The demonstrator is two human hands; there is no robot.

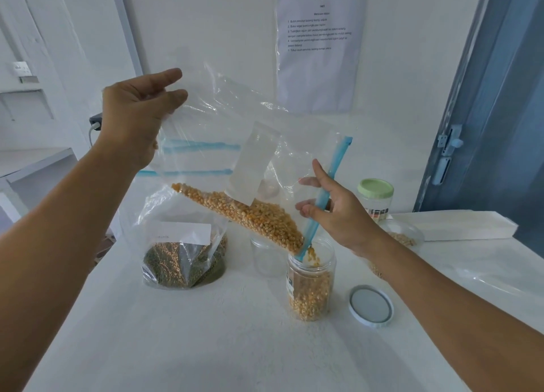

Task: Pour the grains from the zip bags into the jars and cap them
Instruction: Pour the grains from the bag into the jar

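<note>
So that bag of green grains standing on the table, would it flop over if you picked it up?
Probably. The green grain bag is thin clear plastic, crumpled at the top, so likely floppy. Its grains sit low, so it probably sags and feels bottom-heavy.

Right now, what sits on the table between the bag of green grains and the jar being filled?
In the head view, an empty clear jar stands between the green-grain bag and the corn jar, set slightly farther back.

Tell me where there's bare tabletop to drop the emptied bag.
Bare: the near table, in front of the corn jar and green-grain bag. Crowded: right of the jar lies the lid; behind it stand an empty jar and capped jar.
</note>
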